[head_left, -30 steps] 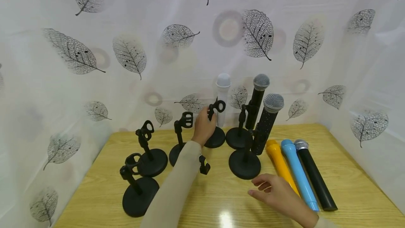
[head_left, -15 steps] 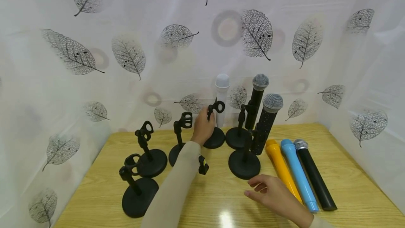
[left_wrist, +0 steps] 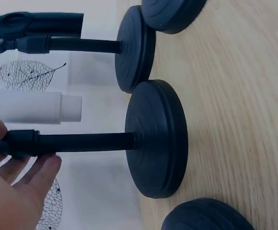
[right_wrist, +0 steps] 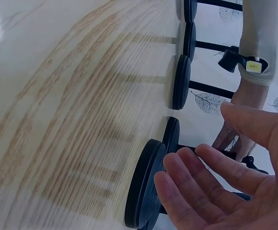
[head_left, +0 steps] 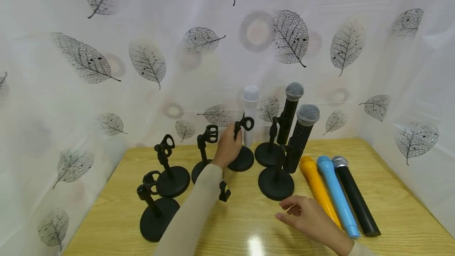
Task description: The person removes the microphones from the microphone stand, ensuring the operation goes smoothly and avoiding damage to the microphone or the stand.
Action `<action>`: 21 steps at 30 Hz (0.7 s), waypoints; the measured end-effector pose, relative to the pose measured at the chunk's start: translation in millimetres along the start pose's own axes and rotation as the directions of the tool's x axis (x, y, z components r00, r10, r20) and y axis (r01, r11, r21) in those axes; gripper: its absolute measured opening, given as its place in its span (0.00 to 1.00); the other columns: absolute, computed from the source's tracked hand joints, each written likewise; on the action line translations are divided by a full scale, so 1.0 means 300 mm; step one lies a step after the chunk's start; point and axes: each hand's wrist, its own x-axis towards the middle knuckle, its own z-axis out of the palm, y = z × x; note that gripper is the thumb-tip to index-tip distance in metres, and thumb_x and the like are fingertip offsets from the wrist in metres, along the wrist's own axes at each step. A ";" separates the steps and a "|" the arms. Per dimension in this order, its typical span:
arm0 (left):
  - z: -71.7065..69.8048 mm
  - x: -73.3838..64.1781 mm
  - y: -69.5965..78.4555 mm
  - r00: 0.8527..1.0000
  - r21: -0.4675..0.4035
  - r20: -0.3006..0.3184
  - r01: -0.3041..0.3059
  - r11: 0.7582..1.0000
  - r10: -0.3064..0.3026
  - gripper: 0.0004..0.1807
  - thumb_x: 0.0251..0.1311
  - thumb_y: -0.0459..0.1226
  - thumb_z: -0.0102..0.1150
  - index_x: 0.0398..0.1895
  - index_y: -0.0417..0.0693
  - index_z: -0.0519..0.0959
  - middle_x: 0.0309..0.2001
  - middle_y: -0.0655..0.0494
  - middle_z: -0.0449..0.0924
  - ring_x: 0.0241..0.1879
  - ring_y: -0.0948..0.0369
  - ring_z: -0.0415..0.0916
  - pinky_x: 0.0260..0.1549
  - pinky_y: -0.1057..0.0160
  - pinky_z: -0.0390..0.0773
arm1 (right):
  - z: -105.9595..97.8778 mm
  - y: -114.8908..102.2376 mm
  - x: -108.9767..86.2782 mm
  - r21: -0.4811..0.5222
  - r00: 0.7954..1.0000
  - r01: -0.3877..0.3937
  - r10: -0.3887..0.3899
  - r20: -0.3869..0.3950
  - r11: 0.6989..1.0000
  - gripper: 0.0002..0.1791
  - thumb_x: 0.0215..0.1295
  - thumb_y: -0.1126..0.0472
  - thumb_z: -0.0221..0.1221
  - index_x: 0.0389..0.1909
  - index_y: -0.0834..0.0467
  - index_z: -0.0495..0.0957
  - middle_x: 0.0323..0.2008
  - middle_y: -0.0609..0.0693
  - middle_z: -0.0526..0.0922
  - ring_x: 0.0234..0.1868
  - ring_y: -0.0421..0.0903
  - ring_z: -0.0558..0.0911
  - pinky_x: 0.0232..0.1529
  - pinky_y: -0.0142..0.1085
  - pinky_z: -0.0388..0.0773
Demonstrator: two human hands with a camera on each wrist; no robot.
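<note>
My left hand (head_left: 228, 146) grips the upper stem of a black desktop microphone stand (left_wrist: 88, 142), fingers curled round it just below the clip. A white microphone (head_left: 251, 100) stands upright at that stand's ring clip, its lower end beside the stem in the left wrist view. My right hand (head_left: 313, 219) hovers over the table with loosely bent fingers and nothing in them. Nearest to it are an orange microphone (head_left: 317, 183) and the round base of a front stand (head_left: 276, 185), which bears a speckled black microphone (head_left: 298, 145).
Another black microphone (head_left: 288, 115) leans in a stand (head_left: 267, 155) at the back. Blue (head_left: 337, 194) and black (head_left: 357, 198) microphones lie on the table's right side. Several stands with bare clips, one being the front-left stand (head_left: 158, 218), occupy the left. A leaf-patterned sheet (head_left: 199, 74) hangs behind.
My left hand has drawn the gripped stand slightly toward me, and the white microphone has shifted along with it. My right hand hardly moved.
</note>
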 end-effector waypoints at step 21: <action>-0.025 -0.131 0.032 0.996 -0.013 0.025 -0.081 0.997 0.081 0.06 0.77 0.35 0.49 0.45 0.43 0.75 0.35 0.52 0.77 0.37 0.57 0.80 0.39 0.58 0.84 | -0.012 -0.033 0.011 0.022 1.000 0.027 -0.027 0.000 0.999 0.18 0.61 0.53 0.72 0.44 0.62 0.84 0.42 0.52 0.86 0.36 0.43 0.83 0.37 0.29 0.82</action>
